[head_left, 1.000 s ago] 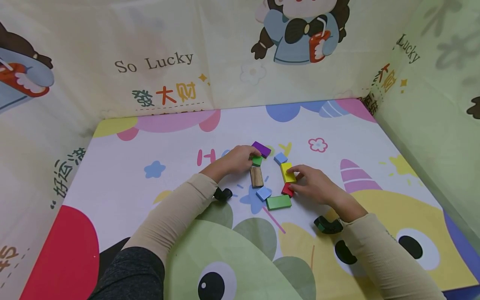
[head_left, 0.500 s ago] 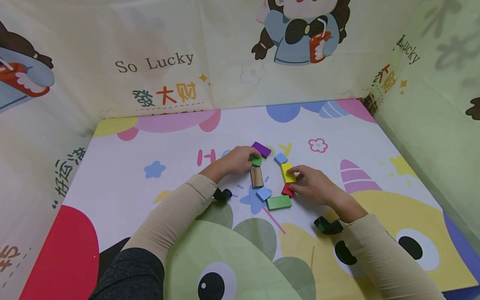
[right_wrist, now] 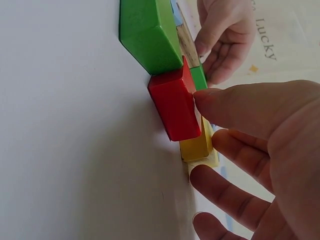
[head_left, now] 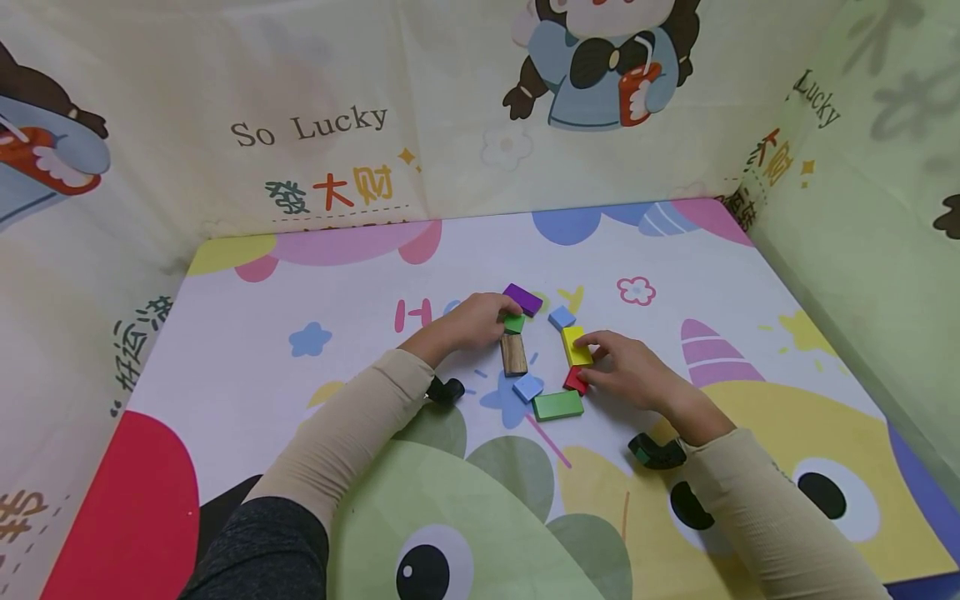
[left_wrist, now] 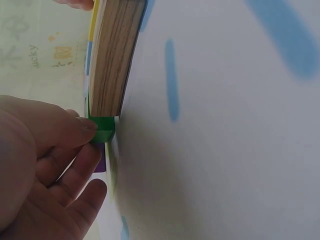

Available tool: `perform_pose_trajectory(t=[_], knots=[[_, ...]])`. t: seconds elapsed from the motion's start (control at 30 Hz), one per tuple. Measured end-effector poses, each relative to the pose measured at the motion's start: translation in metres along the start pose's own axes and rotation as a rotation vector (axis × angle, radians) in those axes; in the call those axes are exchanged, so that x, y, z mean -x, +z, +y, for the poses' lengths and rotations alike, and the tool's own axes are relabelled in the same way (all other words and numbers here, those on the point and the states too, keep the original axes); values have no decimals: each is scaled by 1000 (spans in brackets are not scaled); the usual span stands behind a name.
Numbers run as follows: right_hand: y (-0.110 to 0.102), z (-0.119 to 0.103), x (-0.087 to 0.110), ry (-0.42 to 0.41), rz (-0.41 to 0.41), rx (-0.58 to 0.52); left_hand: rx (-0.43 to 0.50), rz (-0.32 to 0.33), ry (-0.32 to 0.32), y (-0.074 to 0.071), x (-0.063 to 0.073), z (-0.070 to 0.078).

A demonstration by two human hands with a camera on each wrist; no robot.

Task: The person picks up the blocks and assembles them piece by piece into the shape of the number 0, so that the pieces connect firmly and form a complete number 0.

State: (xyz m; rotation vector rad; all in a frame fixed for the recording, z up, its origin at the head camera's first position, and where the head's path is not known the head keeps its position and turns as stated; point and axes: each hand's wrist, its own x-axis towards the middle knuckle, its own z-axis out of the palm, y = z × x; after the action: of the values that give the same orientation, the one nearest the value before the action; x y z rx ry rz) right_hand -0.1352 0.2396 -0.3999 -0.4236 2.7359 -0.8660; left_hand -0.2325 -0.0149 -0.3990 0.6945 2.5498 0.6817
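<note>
Several toy blocks lie in a rough ring on the table mat. My left hand [head_left: 477, 321] pinches a small green block [left_wrist: 104, 131] at the ring's left side, its thumb tip against it. A wood-grain block [head_left: 513, 355] lies just nearer, and a purple block [head_left: 522, 299] just beyond. At the right side, my right hand [head_left: 626, 369] touches a red block [right_wrist: 175, 110] with the thumb. Its index finger rests at the yellow block [head_left: 576, 345], and the other fingers spread loosely. The red block's end sits close to a long green block [right_wrist: 150, 35].
One light blue block [head_left: 561, 317] lies at the ring's far right, another blue block [head_left: 528, 387] at its near left. A printed mat [head_left: 360, 292] covers the table, with cloth walls [head_left: 450, 150] behind and at both sides. Black wrist devices [head_left: 657, 451] hang under the wrists.
</note>
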Motion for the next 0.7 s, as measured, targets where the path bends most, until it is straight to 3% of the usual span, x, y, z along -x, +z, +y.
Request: perform_pose_trajectory(t=[0.7], knots=[[1, 1, -1, 2, 5, -1, 26, -2, 3, 0, 2, 0]])
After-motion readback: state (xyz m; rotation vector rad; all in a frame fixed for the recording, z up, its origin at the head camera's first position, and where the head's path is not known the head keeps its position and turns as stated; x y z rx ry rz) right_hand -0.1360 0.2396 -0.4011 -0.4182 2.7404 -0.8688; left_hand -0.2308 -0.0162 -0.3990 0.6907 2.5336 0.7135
